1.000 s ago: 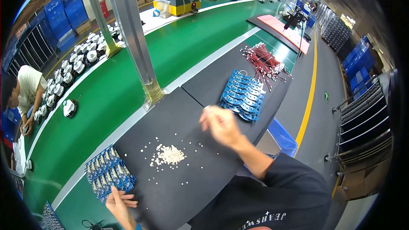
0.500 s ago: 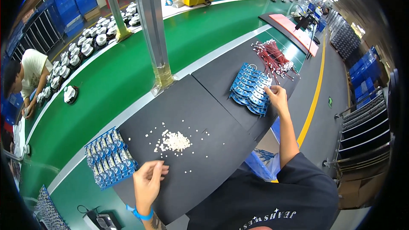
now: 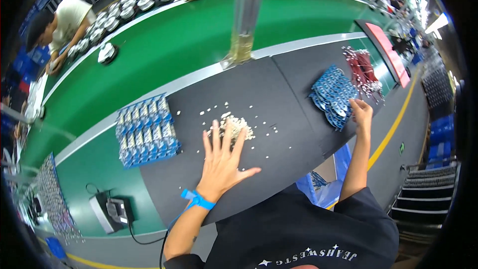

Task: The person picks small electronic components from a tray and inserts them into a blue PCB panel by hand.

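Observation:
My left hand [image 3: 221, 167] is spread flat, its fingertips over a pile of small white connector pieces [image 3: 237, 121] on the black mat [image 3: 284, 179]. A blue band with a cord circles that wrist. At the right, my right hand [image 3: 362, 113] pinches the edge of a blue circuit board panel [image 3: 334, 92] in a stack; the exact grip is partly hidden by the fingers. Left of the mat lie more blue circuit boards [image 3: 147, 132] with pale parts in rows. A bundle of red wires [image 3: 366, 67] with white ends rests beyond the right-hand stack.
A metal post [image 3: 246, 17] rises at the mat's far edge, before the green conveyor [image 3: 194, 35]. A black device [image 3: 119, 209] sits lower left. A pink-topped board [image 3: 386, 50] stands at far right, a blue-lined bin [image 3: 341, 169] below. Across the conveyor, a co-worker [image 3: 69, 20] handles round white-and-black parts.
My left hand has moved from the mat's near left edge onto the white pieces and spread its fingers. My right hand stays at the board stack. The whole view has shifted.

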`<control>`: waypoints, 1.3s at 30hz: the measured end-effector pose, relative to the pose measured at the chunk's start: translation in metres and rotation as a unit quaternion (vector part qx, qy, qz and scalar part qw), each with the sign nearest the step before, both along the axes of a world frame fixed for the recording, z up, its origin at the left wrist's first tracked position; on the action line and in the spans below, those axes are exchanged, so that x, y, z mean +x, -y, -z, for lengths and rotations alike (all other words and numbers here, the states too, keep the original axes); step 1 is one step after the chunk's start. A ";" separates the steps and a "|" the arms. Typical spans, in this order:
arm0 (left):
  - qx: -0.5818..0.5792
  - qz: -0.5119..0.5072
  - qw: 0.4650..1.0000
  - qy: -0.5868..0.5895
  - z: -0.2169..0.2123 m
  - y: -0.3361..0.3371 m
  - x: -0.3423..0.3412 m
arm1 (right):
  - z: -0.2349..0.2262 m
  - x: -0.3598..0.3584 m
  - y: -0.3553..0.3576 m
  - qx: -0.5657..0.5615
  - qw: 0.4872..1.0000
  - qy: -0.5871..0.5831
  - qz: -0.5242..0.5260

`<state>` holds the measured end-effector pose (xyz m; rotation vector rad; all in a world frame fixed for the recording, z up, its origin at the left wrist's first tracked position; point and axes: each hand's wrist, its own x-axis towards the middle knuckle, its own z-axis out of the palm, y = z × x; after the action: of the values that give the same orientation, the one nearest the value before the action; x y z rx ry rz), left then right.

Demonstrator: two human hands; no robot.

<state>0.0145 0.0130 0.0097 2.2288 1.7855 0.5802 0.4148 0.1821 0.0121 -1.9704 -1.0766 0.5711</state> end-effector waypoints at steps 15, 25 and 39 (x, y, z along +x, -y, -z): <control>0.044 -0.125 0.991 0.018 0.013 0.023 -0.020 | 0.000 0.020 -0.013 0.254 0.919 -0.296 -0.052; 0.221 -0.349 0.905 -0.105 0.010 0.075 -0.080 | -0.012 -0.060 0.018 0.175 0.929 -0.290 -0.150; -0.004 -0.277 0.959 -0.062 0.016 0.081 -0.064 | 0.019 -0.128 0.007 0.005 0.919 -0.299 -0.257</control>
<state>-0.0499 -0.0677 -0.0067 1.7742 2.4907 0.5323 0.2866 0.1753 -0.0073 -1.3345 -1.1737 1.3437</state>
